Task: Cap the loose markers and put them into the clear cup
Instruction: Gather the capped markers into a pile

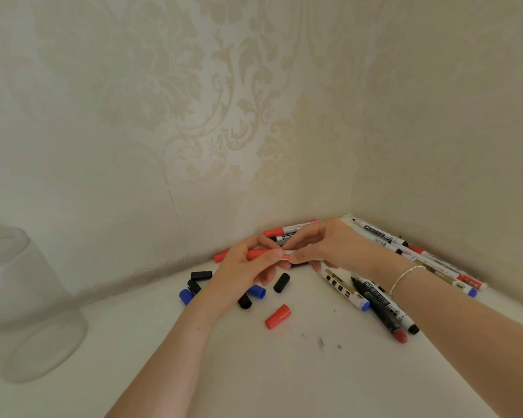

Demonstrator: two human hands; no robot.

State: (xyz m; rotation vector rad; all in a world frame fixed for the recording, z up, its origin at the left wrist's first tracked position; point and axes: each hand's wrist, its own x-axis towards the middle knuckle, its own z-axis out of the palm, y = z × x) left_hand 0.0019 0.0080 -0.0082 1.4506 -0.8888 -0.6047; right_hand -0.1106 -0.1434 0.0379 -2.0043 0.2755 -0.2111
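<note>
My left hand [245, 267] pinches a red cap [258, 254] and my right hand [329, 245] grips the white barrel of the same red marker [287, 252]; cap and barrel meet between my fingertips above the table corner. Loose caps lie below my hands: a red cap [277, 317], black caps [281, 282] [201, 275] [244, 301] and blue caps [257, 291] [186, 296]. Several markers [378, 306] lie right of my hands along the wall. The clear cup [27, 303] stands at the far left, nothing visible inside.
More markers [284, 230] lie against the back wall behind my hands, partly hidden. Patterned wallpaper walls meet in a corner [349, 217] at the table's rear. Small ink marks [320, 342] dot the white table [254, 372] in front.
</note>
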